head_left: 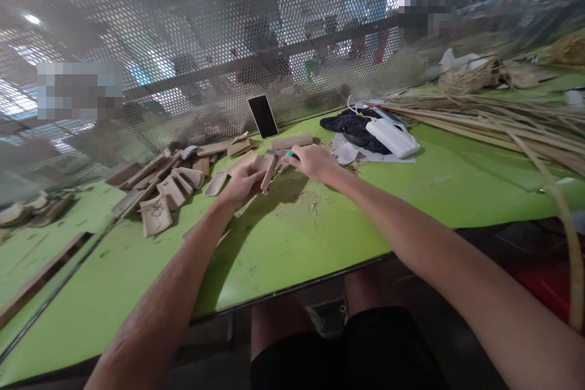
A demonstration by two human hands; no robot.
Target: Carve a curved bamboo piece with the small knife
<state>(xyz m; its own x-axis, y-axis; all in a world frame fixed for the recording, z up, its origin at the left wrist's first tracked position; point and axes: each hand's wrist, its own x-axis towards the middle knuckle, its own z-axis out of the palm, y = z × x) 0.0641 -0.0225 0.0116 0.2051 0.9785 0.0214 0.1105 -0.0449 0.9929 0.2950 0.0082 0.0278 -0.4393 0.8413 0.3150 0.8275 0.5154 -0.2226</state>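
Near the middle of the green table, my left hand is closed on a pale bamboo piece. To its right, my right hand is wrapped round a tool with a green handle, its tip close to the bamboo piece. The tool's blade is too small and blurred to make out. Just behind the hands lies a half-round bamboo length. Small shavings are scattered on the table below my right hand.
Many cut bamboo pieces lie left of my hands. A dark-screened tablet leans at the perforated screen. Right stand a white device, dark cloth and long bamboo strips. The table's front edge is near my legs.
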